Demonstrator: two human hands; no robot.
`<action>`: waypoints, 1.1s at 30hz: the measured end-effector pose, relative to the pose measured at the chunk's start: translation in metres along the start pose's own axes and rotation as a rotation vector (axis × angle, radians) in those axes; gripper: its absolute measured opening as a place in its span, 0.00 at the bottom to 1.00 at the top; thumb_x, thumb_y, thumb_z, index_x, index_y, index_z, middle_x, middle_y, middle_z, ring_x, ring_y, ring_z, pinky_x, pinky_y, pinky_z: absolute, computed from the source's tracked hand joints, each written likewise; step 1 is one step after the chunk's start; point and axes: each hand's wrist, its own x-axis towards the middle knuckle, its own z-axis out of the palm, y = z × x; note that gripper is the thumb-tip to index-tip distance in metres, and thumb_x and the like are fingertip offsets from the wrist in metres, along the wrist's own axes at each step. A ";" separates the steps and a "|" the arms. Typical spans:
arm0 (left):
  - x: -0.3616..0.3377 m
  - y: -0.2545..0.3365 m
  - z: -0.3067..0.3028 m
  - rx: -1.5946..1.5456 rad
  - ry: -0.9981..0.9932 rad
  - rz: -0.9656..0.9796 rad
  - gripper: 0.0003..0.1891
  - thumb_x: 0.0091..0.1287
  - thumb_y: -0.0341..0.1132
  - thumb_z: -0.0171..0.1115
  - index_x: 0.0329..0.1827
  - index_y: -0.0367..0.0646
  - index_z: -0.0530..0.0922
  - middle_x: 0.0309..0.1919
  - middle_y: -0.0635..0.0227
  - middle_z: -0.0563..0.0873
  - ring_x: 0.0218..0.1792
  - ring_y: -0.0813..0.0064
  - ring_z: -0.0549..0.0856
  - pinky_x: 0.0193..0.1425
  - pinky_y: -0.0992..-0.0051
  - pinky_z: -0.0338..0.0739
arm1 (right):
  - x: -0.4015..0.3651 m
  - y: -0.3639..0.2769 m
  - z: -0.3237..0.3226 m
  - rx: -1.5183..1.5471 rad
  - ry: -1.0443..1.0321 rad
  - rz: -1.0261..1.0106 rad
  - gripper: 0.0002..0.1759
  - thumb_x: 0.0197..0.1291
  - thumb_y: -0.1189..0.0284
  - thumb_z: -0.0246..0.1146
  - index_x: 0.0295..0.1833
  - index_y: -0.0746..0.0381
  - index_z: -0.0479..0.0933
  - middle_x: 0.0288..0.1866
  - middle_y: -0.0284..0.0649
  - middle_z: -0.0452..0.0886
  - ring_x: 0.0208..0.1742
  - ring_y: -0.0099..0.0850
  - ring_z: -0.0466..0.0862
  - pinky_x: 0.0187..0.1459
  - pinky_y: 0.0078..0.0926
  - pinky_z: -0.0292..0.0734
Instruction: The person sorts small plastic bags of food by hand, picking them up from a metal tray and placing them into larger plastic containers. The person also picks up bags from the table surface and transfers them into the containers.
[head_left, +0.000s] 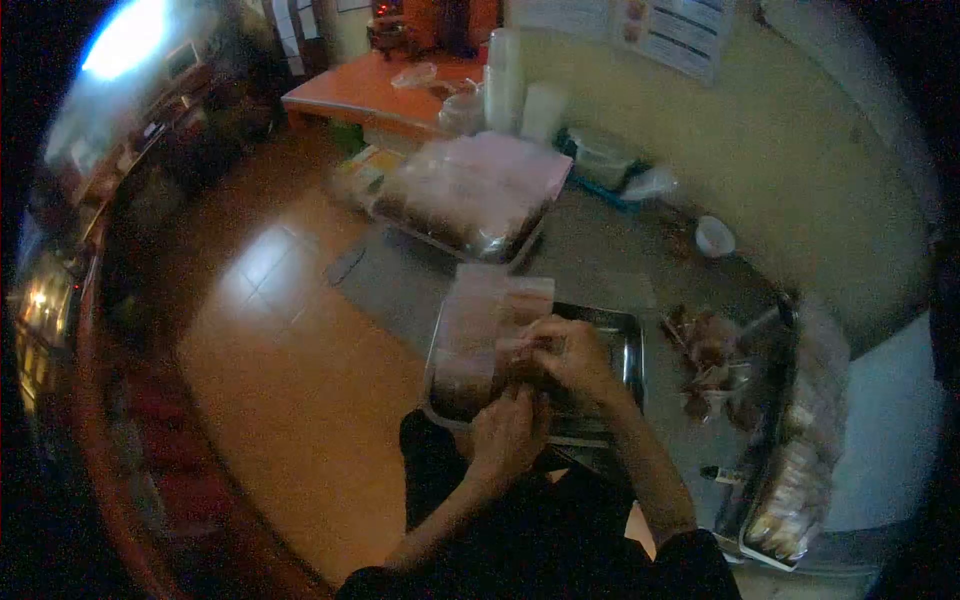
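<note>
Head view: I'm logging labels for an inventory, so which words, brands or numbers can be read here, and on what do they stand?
No text can be read in this frame.
On the wall posters: print and pictures show, but they are too blurred to read.
On the clear plastic bag held by the right hand: no print visible.
On the wrapped packs at the right edge: no legible label.

Dim, blurry fisheye view, black vignetted corners, bright glare at upper left.
</note>
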 end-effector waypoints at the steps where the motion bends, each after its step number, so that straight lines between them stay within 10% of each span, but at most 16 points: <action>1: 0.001 0.002 -0.002 0.005 0.013 0.013 0.15 0.70 0.42 0.54 0.48 0.37 0.75 0.29 0.51 0.83 0.28 0.50 0.85 0.30 0.54 0.79 | 0.003 0.006 0.001 -0.027 0.019 -0.037 0.11 0.51 0.75 0.68 0.42 0.65 0.82 0.48 0.44 0.83 0.49 0.41 0.83 0.54 0.33 0.76; 18: 0.016 0.018 -0.007 -0.013 -0.279 -0.268 0.35 0.69 0.48 0.55 0.72 0.37 0.54 0.37 0.46 0.86 0.38 0.43 0.85 0.45 0.50 0.77 | 0.006 -0.005 0.022 -0.169 0.268 -0.028 0.21 0.53 0.71 0.65 0.55 0.61 0.78 0.56 0.49 0.79 0.55 0.53 0.78 0.59 0.46 0.73; 21: 0.025 0.021 -0.010 0.053 -0.412 -0.361 0.35 0.70 0.49 0.52 0.73 0.37 0.53 0.41 0.45 0.85 0.40 0.43 0.85 0.46 0.50 0.77 | 0.013 0.019 0.032 -0.453 0.338 -0.416 0.22 0.54 0.70 0.64 0.56 0.61 0.77 0.59 0.49 0.76 0.59 0.52 0.75 0.60 0.47 0.70; 29: 0.015 0.023 -0.014 -0.169 -0.147 -0.287 0.21 0.73 0.49 0.49 0.56 0.40 0.69 0.38 0.45 0.84 0.40 0.43 0.84 0.44 0.50 0.76 | -0.021 0.021 -0.075 -0.604 0.534 -0.052 0.20 0.53 0.71 0.65 0.52 0.62 0.76 0.52 0.51 0.77 0.55 0.50 0.76 0.55 0.45 0.72; 33: 0.015 0.026 -0.015 -0.200 -0.088 -0.277 0.18 0.73 0.46 0.51 0.53 0.39 0.71 0.36 0.45 0.84 0.39 0.45 0.84 0.44 0.51 0.77 | -0.069 0.071 -0.171 -0.889 0.657 0.515 0.20 0.51 0.72 0.65 0.52 0.62 0.76 0.51 0.48 0.79 0.55 0.47 0.78 0.53 0.42 0.74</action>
